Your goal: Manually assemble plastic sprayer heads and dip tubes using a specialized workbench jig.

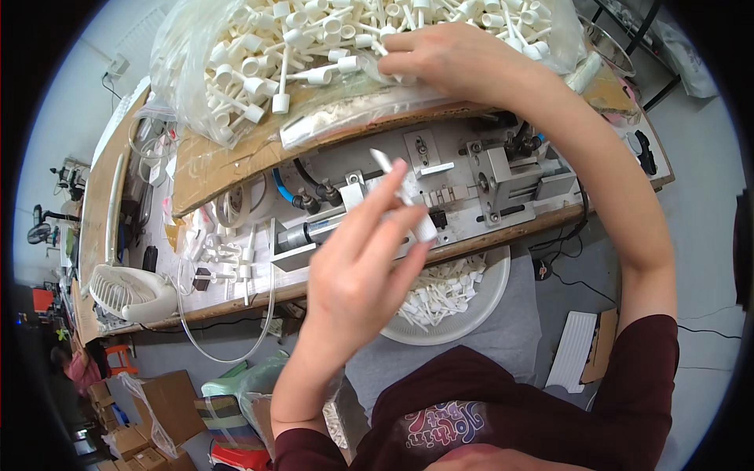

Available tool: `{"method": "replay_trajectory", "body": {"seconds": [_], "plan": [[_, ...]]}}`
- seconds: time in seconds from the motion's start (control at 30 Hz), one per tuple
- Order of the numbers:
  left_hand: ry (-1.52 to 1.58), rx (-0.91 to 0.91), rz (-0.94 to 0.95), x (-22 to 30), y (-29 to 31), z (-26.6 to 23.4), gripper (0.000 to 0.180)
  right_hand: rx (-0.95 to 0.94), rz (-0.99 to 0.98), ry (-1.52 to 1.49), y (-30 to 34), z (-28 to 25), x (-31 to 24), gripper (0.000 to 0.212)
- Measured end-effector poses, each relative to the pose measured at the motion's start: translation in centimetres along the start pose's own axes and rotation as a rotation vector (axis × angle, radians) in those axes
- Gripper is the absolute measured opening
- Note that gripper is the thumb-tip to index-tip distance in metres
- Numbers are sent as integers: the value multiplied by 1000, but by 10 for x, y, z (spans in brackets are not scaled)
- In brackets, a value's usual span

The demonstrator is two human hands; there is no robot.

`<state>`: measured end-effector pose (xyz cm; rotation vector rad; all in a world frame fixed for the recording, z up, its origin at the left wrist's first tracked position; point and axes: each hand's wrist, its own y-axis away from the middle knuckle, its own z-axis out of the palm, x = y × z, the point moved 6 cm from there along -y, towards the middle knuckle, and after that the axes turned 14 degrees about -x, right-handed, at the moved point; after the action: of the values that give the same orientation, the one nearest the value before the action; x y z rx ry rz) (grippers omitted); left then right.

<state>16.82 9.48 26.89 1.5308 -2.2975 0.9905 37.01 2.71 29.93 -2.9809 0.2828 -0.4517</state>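
Note:
My left hand is raised over the bench's front edge. Its fingers are closed around a white applicator cap, whose stem points up and away. My right hand reaches to the far side, into a heap of white applicator caps in a clear plastic bag. Its fingers are bent against the near edge of the heap; what they grip, if anything, cannot be made out. Between the hands and below the heap lies a metal bench fixture with cylinders and clamps, partly covered by my left hand.
A cardboard sheet lies under the bag. Below the bench edge, a white basket holds several finished-looking white pieces. A white fan and loose caps sit at left. A clear hose loop hangs off the edge. Cardboard boxes stand on the floor.

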Motion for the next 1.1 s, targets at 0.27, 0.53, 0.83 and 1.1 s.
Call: {"method": "replay_trajectory", "body": {"seconds": [0.27, 0.53, 0.83, 1.1], "plan": [[-299, -73, -72, -1, 24, 60, 29, 374, 68, -395, 46, -28, -14, 29], [-336, -123, -169, -8, 16, 64, 27, 407, 229, -862, 89, -26, -47, 31], [-298, -143, -178, -7, 15, 60, 30, 277, 296, -873, 122, -23, -95, 35], [-125, 86, -150, -15, -16, -12, 31, 256, 284, -538, 132, 7, -144, 31]]}}
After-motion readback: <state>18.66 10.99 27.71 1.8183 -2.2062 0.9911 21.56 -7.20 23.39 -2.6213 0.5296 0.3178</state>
